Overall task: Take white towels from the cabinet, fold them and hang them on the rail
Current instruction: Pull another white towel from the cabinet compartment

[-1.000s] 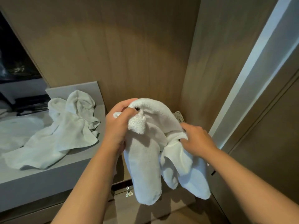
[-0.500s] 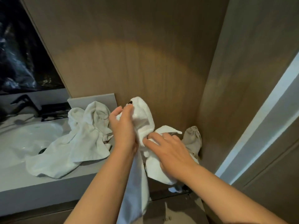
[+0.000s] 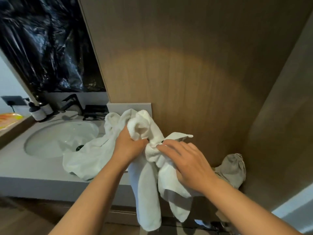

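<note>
I hold a white towel [image 3: 149, 187] up in front of the wooden wall, its ends hanging down in long folds. My left hand [image 3: 129, 146] grips a bunched upper part of it. My right hand [image 3: 184, 160] holds the cloth just to the right, fingers curled into the folds, the two hands almost touching. A second white towel [image 3: 91, 153] lies crumpled on the grey counter [image 3: 33, 177] beside the basin. No rail is in view.
A white basin [image 3: 59, 138] with a black tap [image 3: 71, 102] sits in the counter at left. A greyish cloth [image 3: 232, 170] hangs at the wall corner on the right. Black plastic sheeting [image 3: 47, 43] covers the upper left. Wooden wall panels [image 3: 186, 65] stand close ahead.
My view has swung left and up, bringing the basin and tap into sight. My hands have drawn closer together on the towel, and the right hand has slid up toward the left.
</note>
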A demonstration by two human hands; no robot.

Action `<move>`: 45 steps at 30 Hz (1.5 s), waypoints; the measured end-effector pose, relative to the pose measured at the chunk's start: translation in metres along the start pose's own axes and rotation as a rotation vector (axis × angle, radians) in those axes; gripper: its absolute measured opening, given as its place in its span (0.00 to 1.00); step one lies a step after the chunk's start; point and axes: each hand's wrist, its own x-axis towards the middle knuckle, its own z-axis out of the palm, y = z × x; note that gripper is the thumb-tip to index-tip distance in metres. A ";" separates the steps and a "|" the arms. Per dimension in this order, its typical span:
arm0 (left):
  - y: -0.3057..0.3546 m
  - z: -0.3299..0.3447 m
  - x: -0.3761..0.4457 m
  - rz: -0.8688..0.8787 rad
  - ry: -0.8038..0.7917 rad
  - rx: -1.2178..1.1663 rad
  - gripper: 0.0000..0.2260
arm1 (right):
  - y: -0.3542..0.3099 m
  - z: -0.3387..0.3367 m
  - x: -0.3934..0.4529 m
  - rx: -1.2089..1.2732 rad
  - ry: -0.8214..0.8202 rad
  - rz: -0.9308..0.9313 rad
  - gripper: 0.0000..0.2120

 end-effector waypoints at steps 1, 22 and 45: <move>-0.001 -0.007 0.006 0.005 0.035 0.000 0.12 | 0.002 0.001 0.006 0.024 0.011 0.011 0.37; -0.217 0.000 0.207 0.425 -0.501 0.865 0.37 | 0.022 0.080 0.150 0.074 0.085 0.553 0.17; -0.113 -0.083 0.241 0.229 -0.634 -0.525 0.40 | -0.017 0.045 0.305 0.438 0.590 0.654 0.17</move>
